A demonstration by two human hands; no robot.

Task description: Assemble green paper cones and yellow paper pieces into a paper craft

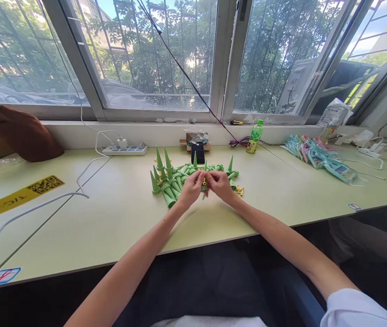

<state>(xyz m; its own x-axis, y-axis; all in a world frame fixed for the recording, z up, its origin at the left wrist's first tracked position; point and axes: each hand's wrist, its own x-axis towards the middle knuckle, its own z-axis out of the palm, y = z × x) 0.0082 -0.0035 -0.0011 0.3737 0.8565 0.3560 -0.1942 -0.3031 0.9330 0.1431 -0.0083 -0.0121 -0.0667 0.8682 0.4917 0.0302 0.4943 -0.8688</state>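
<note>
My left hand [190, 188] and my right hand [221, 185] meet over the table, fingertips pinched together. Between them is a green plastic spike, with a small yellow plastic part [204, 182] at its front, facing me. Just behind and to both sides of my hands lies a pile of green plastic cones [171, 185], some standing point up, others on their sides. A few yellow pieces [239, 190] lie to the right of my right hand, and more sit among the cones at left. My fingers partly hide the held piece and the pile's middle.
A dark phone [198, 153] leans on a small cardboard box [183, 142] behind the pile. Farther right stand a green drink bottle [255, 137] and bagged blue and pink items [322, 154]. At left are a power strip [130, 150], a white cable [87, 175] and a brown bag [26, 134].
</note>
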